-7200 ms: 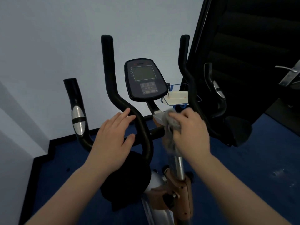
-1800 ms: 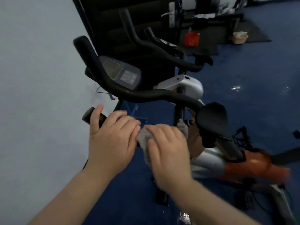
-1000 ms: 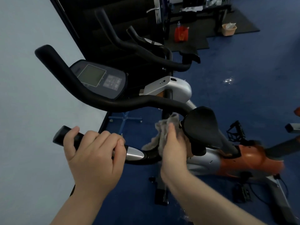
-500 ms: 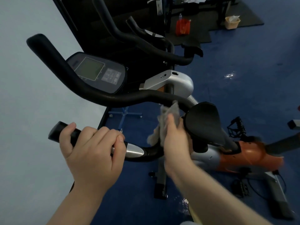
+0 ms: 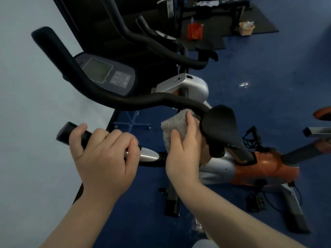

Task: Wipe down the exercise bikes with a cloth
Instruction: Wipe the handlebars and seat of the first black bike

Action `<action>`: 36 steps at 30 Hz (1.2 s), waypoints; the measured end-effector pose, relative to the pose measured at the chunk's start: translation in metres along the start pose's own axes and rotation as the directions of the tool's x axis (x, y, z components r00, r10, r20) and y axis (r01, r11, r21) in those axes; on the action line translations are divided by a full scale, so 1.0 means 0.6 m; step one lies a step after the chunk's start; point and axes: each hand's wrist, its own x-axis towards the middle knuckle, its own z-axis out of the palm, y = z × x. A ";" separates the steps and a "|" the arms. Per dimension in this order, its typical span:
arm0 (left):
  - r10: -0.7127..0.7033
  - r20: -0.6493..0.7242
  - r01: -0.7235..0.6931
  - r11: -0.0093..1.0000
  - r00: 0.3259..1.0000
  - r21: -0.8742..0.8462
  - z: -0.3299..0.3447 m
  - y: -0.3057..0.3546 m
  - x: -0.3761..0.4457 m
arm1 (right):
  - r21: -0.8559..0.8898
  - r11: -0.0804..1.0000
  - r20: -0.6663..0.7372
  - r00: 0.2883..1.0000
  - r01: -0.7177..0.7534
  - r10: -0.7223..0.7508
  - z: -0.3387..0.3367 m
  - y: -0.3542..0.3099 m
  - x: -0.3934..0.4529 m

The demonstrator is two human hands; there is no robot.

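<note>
An orange and silver exercise bike (image 5: 265, 167) stands in front of me with black handlebars (image 5: 111, 99), a console (image 5: 107, 74) and a black saddle (image 5: 222, 126). My left hand (image 5: 105, 154) grips the near handle (image 5: 71, 133), fingers curled over it beside its silver sensor pad (image 5: 149, 154). My right hand (image 5: 184, 151) holds a grey cloth (image 5: 176, 125) against the frame just under the upper handlebar, left of the saddle. What the cloth touches is hidden behind it.
A pale wall (image 5: 26, 86) runs close on the left. A second bike's black handlebars (image 5: 161, 45) rise behind. The floor is blue (image 5: 268, 77). Farther back are a black mat (image 5: 254, 24), an orange bag (image 5: 194, 31) and a beige bin (image 5: 246, 28).
My left hand has kept its grip on the near handle. My right hand has slid the cloth up from the lower bar toward the upper handlebar beside the saddle.
</note>
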 end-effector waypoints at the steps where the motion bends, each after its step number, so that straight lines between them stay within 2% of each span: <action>1: 0.007 0.009 -0.007 1.000 1.000 -0.003 -0.001 0.000 -0.001 | 0.027 0.998 0.010 0.998 0.057 -0.057 0.000 0.001 -0.021; 3: 0.018 0.017 -0.017 1.000 1.000 -0.024 -0.004 -0.001 -0.003 | -0.059 0.965 0.068 0.965 0.257 -0.253 0.011 0.007 -0.082; 6: 0.053 0.007 -0.052 0.994 0.999 -0.096 -0.009 -0.005 -0.001 | -0.257 0.810 0.195 0.849 0.527 -0.491 -0.001 0.024 -0.087; 8: 0.059 -0.032 -0.064 0.978 0.998 -0.198 -0.016 -0.012 0.000 | -0.333 0.629 0.355 0.711 0.703 -0.607 -0.039 0.042 -0.042; 9: 0.047 -0.061 -0.059 0.972 0.997 -0.226 -0.020 -0.019 0.001 | -0.328 0.581 0.407 0.666 0.745 -0.625 -0.059 0.051 -0.026; 10: 0.016 -0.092 -0.036 0.974 0.996 -0.222 -0.026 -0.028 0.002 | -0.331 0.592 0.420 0.677 0.735 -0.605 -0.074 0.057 -0.022; 11: -0.036 -0.127 0.011 0.980 0.991 -0.198 -0.031 -0.040 0.002 | -0.343 0.633 0.391 0.718 0.694 -0.575 -0.073 0.056 -0.029; 12: -0.101 -0.156 0.070 0.979 0.983 -0.189 -0.035 -0.051 0.003 | -0.366 0.666 0.354 0.759 0.650 -0.546 -0.058 0.046 -0.042; 13: -0.165 -0.158 0.130 0.969 0.974 -0.210 -0.039 -0.062 0.004 | -0.394 0.661 0.334 0.769 0.639 -0.544 -0.031 0.032 -0.055; 14: -0.215 -0.126 0.176 0.949 0.968 -0.263 -0.042 -0.070 0.003 | -0.402 0.629 0.348 0.746 0.665 -0.567 0.001 0.016 -0.066; 16: -0.279 -0.009 0.253 0.884 0.960 -0.393 -0.049 -0.071 -0.001 | -0.388 0.528 0.445 0.655 0.756 -0.611 0.043 -0.029 -0.068; 18: -0.360 0.094 0.358 0.795 0.928 -0.490 -0.059 -0.065 -0.009 | -0.412 0.449 0.547 0.609 0.793 -0.575 0.041 -0.057 -0.044; 20: -0.442 0.187 0.461 0.665 0.877 -0.588 -0.068 -0.058 -0.017 | -0.447 0.445 0.639 0.625 0.776 -0.449 0.015 -0.065 -0.033; 22: -0.514 0.269 0.540 0.501 0.815 -0.677 -0.077 -0.053 -0.017 | -0.514 0.407 0.670 0.650 0.755 -0.359 0.013 -0.076 -0.029; 24: -0.536 0.342 0.569 0.341 0.772 -0.749 -0.084 -0.046 -0.015 | -0.477 0.432 0.713 0.625 0.765 -0.319 0.049 -0.101 -0.020; 27: -0.523 0.393 0.564 0.218 0.757 -0.796 -0.087 -0.039 -0.014 | -0.296 0.604 0.781 0.552 0.740 -0.293 0.110 -0.120 -0.005; 29: -0.508 0.430 0.576 0.169 0.746 -0.800 -0.088 -0.038 -0.018 | -0.243 0.623 0.776 0.535 0.743 -0.335 0.097 -0.109 -0.007; 31: -0.486 0.454 0.580 0.142 0.747 -0.802 -0.089 -0.036 -0.021 | -0.259 0.553 0.747 0.527 0.792 -0.404 0.061 -0.089 -0.013; 32: -0.482 0.456 0.580 0.141 0.748 -0.803 -0.087 -0.034 -0.021 | -0.279 0.539 0.755 0.528 0.795 -0.388 0.052 -0.088 -0.011; 34: -0.500 0.445 0.572 0.129 0.743 -0.810 -0.084 -0.028 -0.018 | -0.283 0.584 0.795 0.527 0.761 -0.301 0.064 -0.103 0.004; 36: -0.523 0.400 0.540 0.142 0.753 -0.830 -0.080 -0.021 -0.015 | -0.264 0.733 0.808 0.559 0.627 -0.187 0.109 -0.128 0.013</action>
